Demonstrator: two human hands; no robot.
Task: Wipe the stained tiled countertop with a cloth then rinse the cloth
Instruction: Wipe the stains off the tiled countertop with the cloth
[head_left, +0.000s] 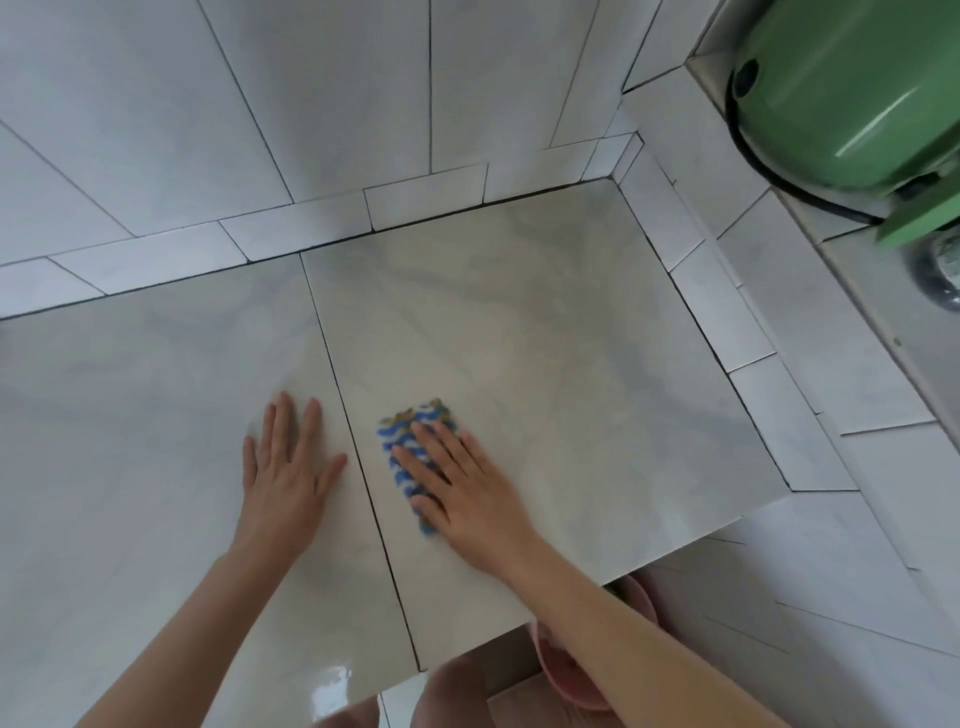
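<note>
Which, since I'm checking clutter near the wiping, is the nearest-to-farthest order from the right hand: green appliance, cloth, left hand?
1. Cloth, pressed under the right hand.
2. Left hand, flat, just to its left.
3. Green appliance, far off, upper right of view.

Left hand (289, 470) flat, fingers spread; right hand (456, 480) flat, fingers straight; both forearms extended

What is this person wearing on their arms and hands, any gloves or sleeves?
Nothing: the left hand and right hand are ungloved, with no rings, watch or bracelet visible. The left forearm and right forearm are uncovered to the picture's edge; no sleeve shows.
</note>
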